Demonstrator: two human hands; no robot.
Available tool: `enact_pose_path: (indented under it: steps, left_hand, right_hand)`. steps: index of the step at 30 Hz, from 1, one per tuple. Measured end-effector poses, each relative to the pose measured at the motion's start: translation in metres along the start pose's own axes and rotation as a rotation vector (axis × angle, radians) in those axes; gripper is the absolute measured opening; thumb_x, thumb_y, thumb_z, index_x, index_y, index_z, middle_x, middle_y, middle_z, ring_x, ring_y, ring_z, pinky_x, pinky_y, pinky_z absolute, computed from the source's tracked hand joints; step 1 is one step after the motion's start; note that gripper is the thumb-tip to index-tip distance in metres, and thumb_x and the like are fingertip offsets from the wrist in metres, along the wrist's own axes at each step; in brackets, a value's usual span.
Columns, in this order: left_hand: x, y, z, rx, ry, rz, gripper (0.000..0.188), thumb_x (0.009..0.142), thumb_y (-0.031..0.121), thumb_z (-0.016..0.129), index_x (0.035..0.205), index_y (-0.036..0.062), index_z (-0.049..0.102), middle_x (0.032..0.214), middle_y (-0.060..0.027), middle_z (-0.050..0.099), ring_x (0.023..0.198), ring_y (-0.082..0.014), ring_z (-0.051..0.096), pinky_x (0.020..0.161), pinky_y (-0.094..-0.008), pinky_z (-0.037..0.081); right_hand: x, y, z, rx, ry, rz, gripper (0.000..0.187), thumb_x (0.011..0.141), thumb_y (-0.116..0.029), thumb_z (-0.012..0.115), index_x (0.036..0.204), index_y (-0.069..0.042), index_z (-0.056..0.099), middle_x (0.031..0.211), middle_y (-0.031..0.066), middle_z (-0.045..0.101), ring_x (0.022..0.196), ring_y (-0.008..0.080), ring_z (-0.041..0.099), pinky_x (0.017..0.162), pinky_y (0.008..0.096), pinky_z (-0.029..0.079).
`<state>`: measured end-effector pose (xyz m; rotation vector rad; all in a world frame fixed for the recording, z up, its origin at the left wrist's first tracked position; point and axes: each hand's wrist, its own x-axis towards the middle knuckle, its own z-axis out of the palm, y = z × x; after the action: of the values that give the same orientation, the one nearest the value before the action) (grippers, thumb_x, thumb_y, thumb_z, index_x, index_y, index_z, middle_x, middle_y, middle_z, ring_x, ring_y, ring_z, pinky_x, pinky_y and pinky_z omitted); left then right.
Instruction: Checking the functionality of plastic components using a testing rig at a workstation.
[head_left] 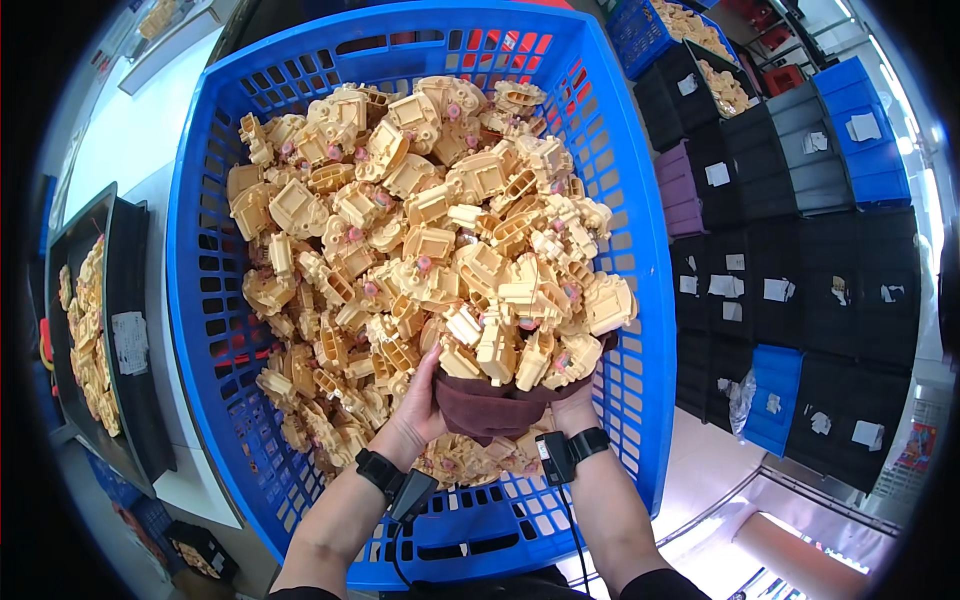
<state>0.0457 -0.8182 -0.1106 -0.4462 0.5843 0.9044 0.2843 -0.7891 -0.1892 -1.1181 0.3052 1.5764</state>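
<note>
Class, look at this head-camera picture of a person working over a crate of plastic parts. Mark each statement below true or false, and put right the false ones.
1. The crate is blue with slotted walls. True.
2. The parts in it are green. False: they are cream-yellow, some with pink spots.
3. Both hands hold a dark maroon cloth heaped with parts. True: the left hand and right hand cup it from either side.
4. The person's wrists are bare. False: each wears a black band with a cable.
5. A black tray on the left also holds parts. True.
</note>
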Motion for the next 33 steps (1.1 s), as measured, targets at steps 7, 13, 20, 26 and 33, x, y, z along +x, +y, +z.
enact_pose_path:
  steps: [7,13,20,26,33]
  left_hand:
    - [0.01,0.024,0.033,0.046,-0.023,0.092,0.066,0.09,0.057,0.051,0.138,0.0119,0.042,0.135,-0.0161,0.05,0.121,-0.0333,0.051,0.102,-0.0504,0.042]
    - [0.008,0.047,0.069,0.121,-0.064,0.138,0.068,0.089,0.056,0.054,0.138,0.0108,0.042,0.133,-0.0169,0.051,0.119,-0.033,0.052,0.101,-0.0495,0.043]
    - [0.004,0.075,0.107,0.229,-0.152,0.178,0.066,0.089,0.055,0.055,0.136,0.0111,0.043,0.129,-0.018,0.053,0.115,-0.0327,0.056,0.097,-0.0482,0.047]
    - [0.011,0.112,0.136,0.254,-0.096,0.265,0.068,0.086,0.061,0.054,0.121,0.0022,0.052,0.113,-0.0196,0.06,0.102,-0.0324,0.061,0.091,-0.0486,0.05]
    - [0.025,0.184,0.169,0.322,-0.03,0.535,0.052,0.092,0.055,0.049,0.108,0.0072,0.059,0.105,-0.0117,0.065,0.094,-0.0266,0.064,0.086,-0.0446,0.053]
  right_hand:
    - [0.002,-0.013,0.045,-0.059,-0.149,-0.023,0.039,0.099,-0.043,0.038,0.121,-0.013,0.05,0.107,0.0033,0.058,0.093,0.0165,0.058,0.082,0.0315,0.05]
    - [0.0,-0.014,0.091,-0.072,-0.274,-0.062,0.041,0.099,-0.042,0.038,0.127,-0.014,0.048,0.114,0.0034,0.057,0.099,0.0161,0.058,0.087,0.0316,0.05]
    - [-0.014,-0.035,0.162,-0.175,-0.529,-0.152,0.05,0.099,-0.045,0.038,0.139,-0.016,0.04,0.137,0.0034,0.048,0.126,0.0223,0.046,0.106,0.0391,0.038]
    - [-0.015,-0.039,0.218,-0.088,-0.415,0.012,0.069,0.085,-0.061,0.056,0.137,-0.017,0.045,0.137,0.0051,0.049,0.126,0.0267,0.047,0.106,0.047,0.037]
    - [0.001,-0.043,0.306,-0.242,-0.314,0.229,0.074,0.087,-0.073,0.034,0.13,-0.015,0.051,0.13,0.0121,0.055,0.122,0.0328,0.051,0.103,0.0555,0.037]
